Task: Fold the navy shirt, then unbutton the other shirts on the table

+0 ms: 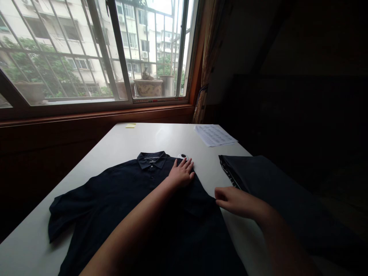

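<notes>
A dark navy polo shirt (123, 195) lies front up on the white table (161, 138), its collar pointing toward the window. My left hand (181, 173) rests flat with spread fingers on the shirt's shoulder, right of the collar. Just beyond those fingertips, a small round white object with a dark centre (183, 156) is partly covered. My right hand (234, 200) is closed in a pinch on the shirt's edge, at the sleeve on the right. The sleeve on the left is spread out over the table.
Folded dark trousers (276, 188) lie along the table's right side, waistband toward the shirt. Printed sheets (215, 135) sit at the far right corner. A yellow sticky note (130, 125) is at the far edge. Behind stand a barred window and a tied curtain (205, 65).
</notes>
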Demonstrator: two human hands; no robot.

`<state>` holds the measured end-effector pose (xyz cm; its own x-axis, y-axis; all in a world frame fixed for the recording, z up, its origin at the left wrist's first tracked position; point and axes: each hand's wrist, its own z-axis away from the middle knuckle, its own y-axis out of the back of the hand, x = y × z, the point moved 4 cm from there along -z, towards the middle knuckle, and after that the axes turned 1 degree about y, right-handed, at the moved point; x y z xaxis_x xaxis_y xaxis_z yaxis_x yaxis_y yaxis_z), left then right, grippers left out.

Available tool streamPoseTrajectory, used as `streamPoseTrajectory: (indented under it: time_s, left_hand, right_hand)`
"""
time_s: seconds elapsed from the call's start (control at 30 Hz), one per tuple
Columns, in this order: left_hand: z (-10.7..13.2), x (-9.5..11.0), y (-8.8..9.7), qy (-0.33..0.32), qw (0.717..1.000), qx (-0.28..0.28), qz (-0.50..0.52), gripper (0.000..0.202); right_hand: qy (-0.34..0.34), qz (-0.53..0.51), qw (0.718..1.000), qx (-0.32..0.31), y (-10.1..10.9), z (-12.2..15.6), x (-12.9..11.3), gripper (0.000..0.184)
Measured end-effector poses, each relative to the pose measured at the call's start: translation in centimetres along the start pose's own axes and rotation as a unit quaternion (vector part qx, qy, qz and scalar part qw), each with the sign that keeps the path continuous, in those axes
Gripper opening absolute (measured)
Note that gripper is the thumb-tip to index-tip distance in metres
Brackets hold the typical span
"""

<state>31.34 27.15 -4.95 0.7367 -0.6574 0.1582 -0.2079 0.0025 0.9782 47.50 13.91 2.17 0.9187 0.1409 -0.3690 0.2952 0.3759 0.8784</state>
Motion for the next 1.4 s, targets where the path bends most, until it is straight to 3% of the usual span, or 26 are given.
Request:
streamPoseTrajectory:
  time_s: [0.1, 0.17, 0.27, 0.4, 0.67, 0.9, 0.97, 1.13, 1.4]
  left_hand:
    - [0.1, 0.1, 0.0, 0.001, 1.0, 0.003, -0.006, 0.063]
    - [0.2, 0.1, 0.0, 0.0, 1.0, 0.004, -0.009, 0.062]
    - [0.2, 0.0, -0.1, -0.001, 1.0, 0.004, -0.013, 0.062]
    - [-0.1, -0.3, -0.1, 0.001, 1.0, 0.004, -0.015, 0.062]
    - [-1.4, -0.9, -0.3, 0.049, 0.998, 0.022, -0.016, 0.061]
    - [-1.2, -0.9, 0.6, 0.046, 0.998, 0.039, -0.02, 0.063]
    - [-0.3, -0.3, 1.3, 0.024, 0.998, 0.051, -0.025, 0.061]
    - [2.1, 1.8, 1.4, -0.07, 0.996, 0.047, -0.039, 0.056]
    - [0.6, 0.4, -0.3, -0.013, 0.999, 0.025, -0.03, 0.065]
  right_hand:
    - [0.094, -0.032, 0.989, 0.106, 0.8, -0.4, -2.0, 0.014]
    - [0.135, -0.04, 0.979, 0.144, 0.5, -0.9, -3.1, 0.012]
    - [0.142, -0.039, 0.984, 0.104, -1.1, -2.0, -3.0, 0.009]
    - [0.088, -0.04, 0.995, 0.024, -2.6, -2.9, -1.0, 0.012]
    - [-0.017, -0.068, 0.996, -0.063, -2.7, -2.6, 0.7, 0.014]
    - [0.006, -0.159, 0.982, -0.101, -1.8, -1.8, 0.6, 0.027]
    - [0.016, -0.167, 0.982, -0.084, -1.2, -1.7, 0.6, 0.029]
    - [0.037, -0.091, 0.991, 0.086, 0.2, -2.5, 1.7, 0.027]
    - [-0.033, -0.087, 0.996, -0.01, -1.8, -3.3, 4.1, 0.026]
